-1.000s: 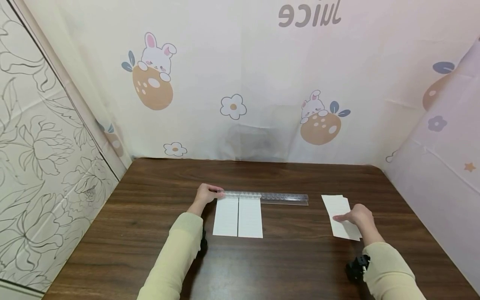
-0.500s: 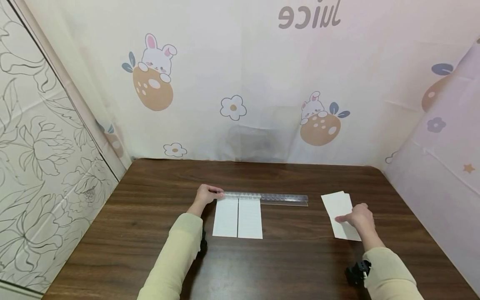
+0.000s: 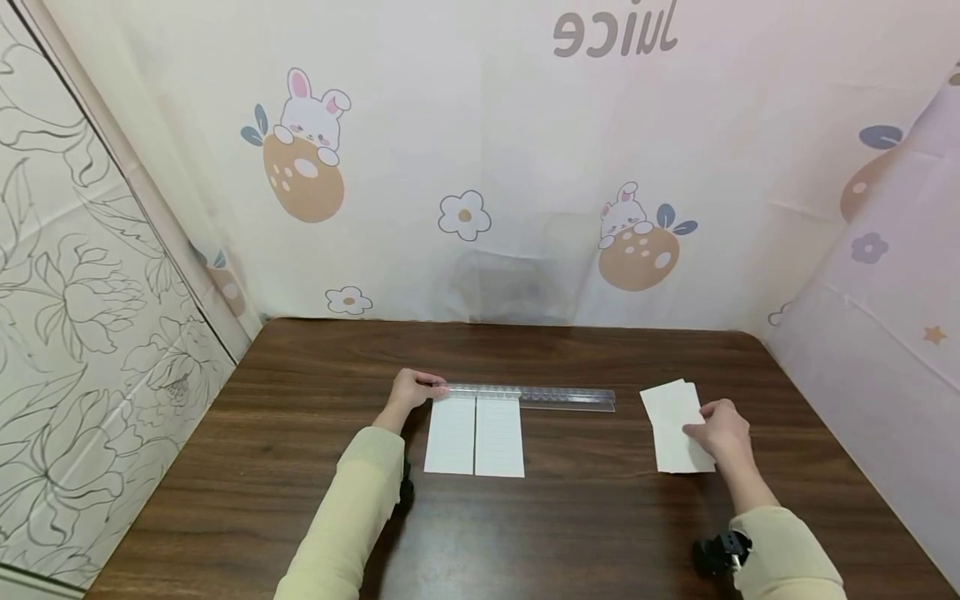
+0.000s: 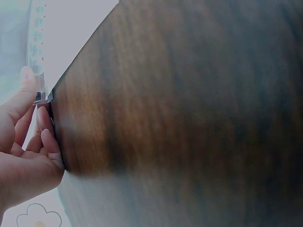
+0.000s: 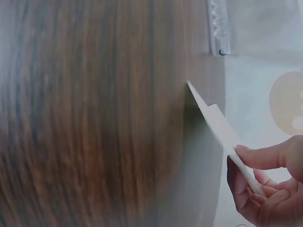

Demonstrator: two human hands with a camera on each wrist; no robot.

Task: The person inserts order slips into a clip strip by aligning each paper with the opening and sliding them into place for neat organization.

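Note:
Two white lined cards, a left one and a right one, lie side by side on the table with a narrow gap between them. Along their top edges runs a clear plastic strip with a wavy pattern. My left hand pinches the strip's left end, thumb on top, as the left wrist view of the strip shows. Off to the right, my right hand holds several loose white cards by their right side. In the right wrist view these cards tilt between thumb and curled fingers, slightly fanned.
The brown wooden table ends at the back against a printed fabric curtain. A panel with flower line drawings stands along the left side. Each wrist wears a black camera, like the right one.
The cards in my right hand have turned more upright, and their lower edge has lifted. My right thumb has moved from their middle to their right side. My left hand stays put.

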